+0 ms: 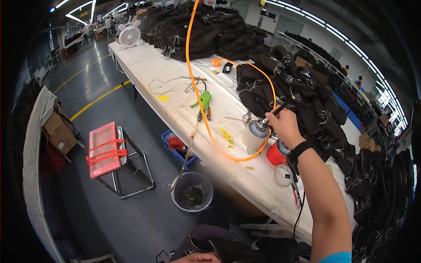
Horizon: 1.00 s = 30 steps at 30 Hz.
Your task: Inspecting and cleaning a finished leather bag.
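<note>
My right hand [280, 118] is closed around a thin black-handled tool [285, 104], just above a cylindrical bottle [252, 139] with a metal top. Beside it stand a red can [275, 155] and a clear round container [283, 176]. An orange hose [189, 52] loops around the bottle. Farther left lies a green blow gun [204, 101] with a pale hose. At the lower edge my left hand [197, 257] is partly in view, its fingers curled on a dark garment [210, 246] at my lap.
Dark garment piles [201, 33] cover the back and right of the white table [166, 114], near a small fan [130, 35]. On the floor are a red-topped stool [104, 162], grey bucket [191, 190], blue crate [186, 162] and cardboard box [61, 131]. People work far off.
</note>
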### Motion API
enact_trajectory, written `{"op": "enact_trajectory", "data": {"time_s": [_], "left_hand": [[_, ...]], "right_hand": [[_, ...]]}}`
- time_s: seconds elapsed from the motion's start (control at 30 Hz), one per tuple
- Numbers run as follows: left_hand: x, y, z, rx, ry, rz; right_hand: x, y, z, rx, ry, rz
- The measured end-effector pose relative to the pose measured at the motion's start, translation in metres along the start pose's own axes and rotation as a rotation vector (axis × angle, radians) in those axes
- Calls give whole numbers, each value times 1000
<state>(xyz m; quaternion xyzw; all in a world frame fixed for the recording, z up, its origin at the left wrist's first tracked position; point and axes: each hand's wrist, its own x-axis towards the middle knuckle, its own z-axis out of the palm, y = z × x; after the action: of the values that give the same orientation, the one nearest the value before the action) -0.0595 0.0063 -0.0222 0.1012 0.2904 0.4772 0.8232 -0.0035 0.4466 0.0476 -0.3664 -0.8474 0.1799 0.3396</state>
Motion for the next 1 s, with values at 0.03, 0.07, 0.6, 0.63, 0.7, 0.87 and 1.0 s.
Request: {"op": "enact_trajectory", "data": {"time_s": [0.03,0.07,0.6,0.63,0.7,0.87,1.0], "left_hand": [[0,-2,-1,0,0,-5],[2,-7,-2,28,11,25],[14,-7,-16,281,-32,157],[15,-7,-17,297,-35,171],[11,-11,-17,300,-36,175],[11,-12,-10,435,-60,222],[15,-17,-5,569,-54,244]], "right_hand": [[2,-2,0,-110,5,-51],[2,-5,1,-105,9,-19],[-91,-22,-32,291,103,-69],[-128,-34,-35,149,164,-263],[-210,-76,-48,930,231,295],[-340,-137,-70,724,-53,248],[-368,-147,-67,648,-75,140]]}}
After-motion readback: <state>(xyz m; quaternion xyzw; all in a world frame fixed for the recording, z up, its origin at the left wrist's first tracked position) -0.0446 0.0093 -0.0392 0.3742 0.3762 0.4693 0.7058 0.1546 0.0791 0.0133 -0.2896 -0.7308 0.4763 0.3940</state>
